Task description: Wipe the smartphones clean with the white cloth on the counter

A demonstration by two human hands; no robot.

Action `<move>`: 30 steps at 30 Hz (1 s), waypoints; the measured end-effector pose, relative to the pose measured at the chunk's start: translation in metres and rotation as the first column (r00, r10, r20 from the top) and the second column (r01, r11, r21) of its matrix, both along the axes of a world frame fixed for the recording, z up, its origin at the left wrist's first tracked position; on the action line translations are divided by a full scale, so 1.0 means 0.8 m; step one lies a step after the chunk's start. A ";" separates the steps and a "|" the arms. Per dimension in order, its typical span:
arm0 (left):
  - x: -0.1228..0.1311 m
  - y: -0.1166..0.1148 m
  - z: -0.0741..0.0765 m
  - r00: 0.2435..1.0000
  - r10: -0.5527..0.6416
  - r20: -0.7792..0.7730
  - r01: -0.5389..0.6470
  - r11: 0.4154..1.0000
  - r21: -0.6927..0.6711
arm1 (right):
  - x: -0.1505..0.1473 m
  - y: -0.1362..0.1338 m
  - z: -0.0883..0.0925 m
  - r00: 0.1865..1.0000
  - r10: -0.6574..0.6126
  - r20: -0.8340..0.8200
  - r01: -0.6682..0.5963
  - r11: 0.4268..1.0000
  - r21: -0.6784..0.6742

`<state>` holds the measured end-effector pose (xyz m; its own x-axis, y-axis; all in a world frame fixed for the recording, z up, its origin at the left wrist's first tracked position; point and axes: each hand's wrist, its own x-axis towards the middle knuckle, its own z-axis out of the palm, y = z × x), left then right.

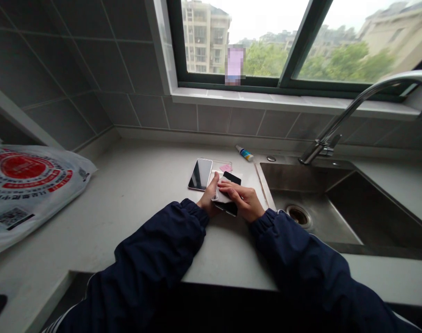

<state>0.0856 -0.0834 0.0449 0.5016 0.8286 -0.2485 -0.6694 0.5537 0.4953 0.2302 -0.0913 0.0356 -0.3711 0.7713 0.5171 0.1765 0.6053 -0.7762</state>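
In the head view, my left hand (pixel 208 196) grips a dark smartphone (pixel 232 177) by its left side, with the thumb along the edge. A pale cloth or wipe (pixel 222 196) lies across the middle of its screen. My right hand (pixel 244 198) presses that cloth onto the screen, fingers bent over it, hiding part of both. Just left of my hands, a second smartphone (pixel 201 174) with a light rim rests on the counter. Behind the held phone lie a small pink piece (pixel 226 168) and a thin clear rectangular item (pixel 216 163), partly covered.
A white plastic bag (pixel 40 185) with red print sits at the far left of the counter (pixel 134 194). Toward the window is a small tube (pixel 245 153). On the right are a steel sink (pixel 322 217) and a curved faucet (pixel 331 129). The counter's front edge runs below my forearms.
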 end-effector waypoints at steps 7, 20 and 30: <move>0.000 0.005 -0.008 0.999 -0.019 -0.031 0.019 1.000 -0.002 | 0.008 0.008 -0.008 1.000 -0.029 -0.012 0.028 0.999 -0.035; 0.000 0.004 -0.014 0.998 -0.048 -0.038 0.051 0.995 0.083 | 0.007 0.011 -0.013 0.997 -0.056 -0.055 0.048 0.989 -0.141; -0.002 0.003 -0.004 0.998 -0.015 0.061 0.012 0.999 0.043 | 0.015 0.019 -0.009 0.982 -0.155 0.107 0.148 0.986 0.071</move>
